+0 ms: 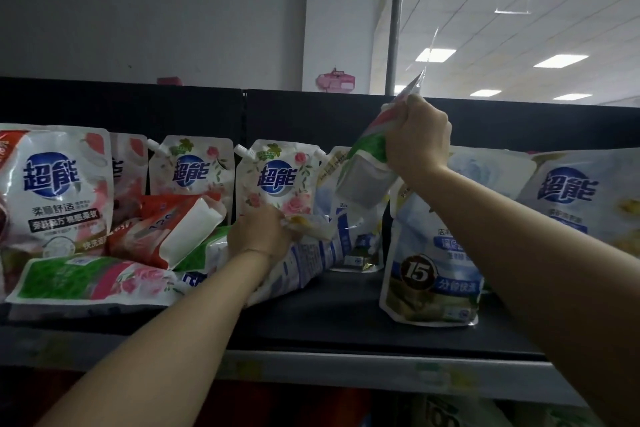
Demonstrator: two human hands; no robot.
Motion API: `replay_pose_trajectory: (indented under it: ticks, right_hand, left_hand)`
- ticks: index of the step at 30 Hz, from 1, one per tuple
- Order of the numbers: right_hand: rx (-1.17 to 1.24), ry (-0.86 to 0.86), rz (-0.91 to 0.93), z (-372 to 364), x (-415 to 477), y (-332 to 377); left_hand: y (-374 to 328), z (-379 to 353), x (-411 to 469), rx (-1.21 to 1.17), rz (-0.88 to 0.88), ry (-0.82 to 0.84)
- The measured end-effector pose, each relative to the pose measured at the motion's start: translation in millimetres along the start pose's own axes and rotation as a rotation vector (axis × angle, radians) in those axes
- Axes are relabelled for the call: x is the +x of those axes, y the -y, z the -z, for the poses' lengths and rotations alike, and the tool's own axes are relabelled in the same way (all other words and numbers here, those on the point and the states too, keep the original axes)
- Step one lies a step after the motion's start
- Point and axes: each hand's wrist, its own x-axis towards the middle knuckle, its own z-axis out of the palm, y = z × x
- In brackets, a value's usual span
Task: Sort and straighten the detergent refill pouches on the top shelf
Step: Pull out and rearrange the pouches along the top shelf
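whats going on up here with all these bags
A person is tidying detergent refill pouches on the top shelf. The right hand grips a green and red pouch lifted above the row, while the left hand holds a slumped blue and white pouch. Several pouches on the left, like the green and pink pouch, lie toppled.

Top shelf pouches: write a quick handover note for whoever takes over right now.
Left hand grips a blue-white pouch lying slumped mid-shelf.
Right hand holds a green-red pouch lifted above the shelf.
Done: floral pouches stand upright at the back; the "15" pouch stands at front right.
Left: the red pouch and green-pink pouch lie toppled at left; both held pouches need placing with their kind.
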Motion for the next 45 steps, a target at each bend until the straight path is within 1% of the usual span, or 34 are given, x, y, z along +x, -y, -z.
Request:
replay_pose_trajectory:
  ticks: [3,6,9,13,20,22,25,28,30,33,35,36,37,40,43,45]
  right_hand:
    - [0.015,-0.022,-0.016,3,6,1]
    - [0.047,-0.052,-0.027,11,14,3]
    - [0.099,-0.074,-0.001,17,16,6]
    - [0.128,-0.081,0.042,14,13,5]
    - [0.124,-0.089,0.123,9,13,3]
    - [0.132,-0.087,0.144,9,10,4]
    - [0.142,-0.076,0.186,4,3,4]
    - [0.115,-0.026,0.287,-11,-15,-2]
    - [0.041,0.050,0.357,-26,-36,-10]
    - [-0.093,0.300,0.375,-44,-83,-32]
    - [-0.181,0.434,0.429,-52,-118,-44]
    - [-0.198,0.454,0.461,-53,-130,-48]
    - [-0.197,0.427,0.489,-55,-136,-50]
    - [-0.177,0.541,0.404,-50,-140,-43]
    - [-0.237,0.622,0.362,-41,-155,-44]
    - [-0.262,0.697,0.279,-35,-167,-45]
  left_hand:
    - [2,5,5,-0.102,0.070,-0.031]
    - [8,9,10,-0.270,0.167,-0.080]
    - [13,8,13,-0.405,0.232,-0.141]
    - [16,5,10,-0.509,0.274,-0.192]
    - [18,-2,3,-0.769,0.395,-0.374]
    - [19,-5,1,-0.807,0.403,-0.383]
    - [19,-12,-2,-0.869,0.377,-0.329]
    - [20,-16,-7,-0.976,0.356,-0.266]
    - [19,-18,-12,-1.042,0.345,-0.287]
    - [9,-26,-22,-1.144,0.429,-0.335]
    - [5,-34,-24,-1.204,0.479,-0.331]
    - [5,-38,-25,-1.212,0.462,-0.316]
    - [4,-40,-25,-1.189,0.426,-0.297]
    - [9,-48,-29,-1.026,0.336,-0.193]
    - [27,-66,-31,-0.777,0.308,-0.087]
    - [44,-78,-34,-0.659,0.237,0.021]
